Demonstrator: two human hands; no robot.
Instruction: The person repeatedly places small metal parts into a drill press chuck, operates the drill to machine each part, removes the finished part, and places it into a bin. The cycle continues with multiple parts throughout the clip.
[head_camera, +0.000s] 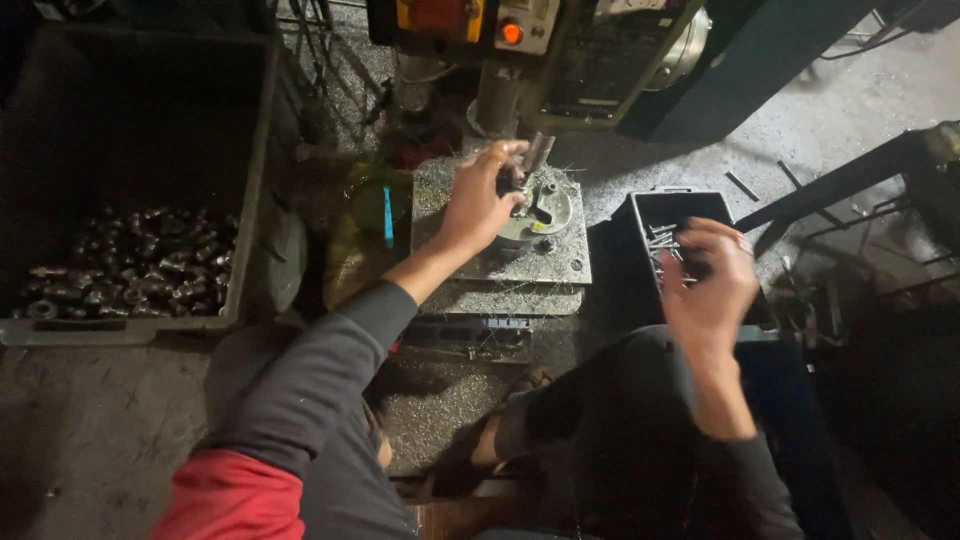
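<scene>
On the worktop, centre: a speckled metal worktop (560, 262) under a drill-type machine carried a round metal fixture (540, 212).
Left hand: the left hand (480, 200) was closed on a short metal rod (537, 153), held tilted just above the fixture; its fingertips hid the rod's lower end.
Right hand: the right hand (708, 275) hung over the small dark tray (690, 205), fingers curled and blurred; whether it pinched anything could not be told.
Small tray: it sat just right of the worktop and held thin metal pins (662, 240); the right hand covered its near part.
Large bin: a grey bin (255, 160) stood well to the left with a heap of dark metal parts (130, 265); its far end was lost in shadow and cut off by the frame's top.
Machine: only its column (497, 95) and control box showed; the rest was cut off above.
Open room: bare, chip-strewn floor (90, 430) lay near left; a dark frame (850, 180) crowded the right edge.
Lap: knees and sleeves filled the lower middle.
</scene>
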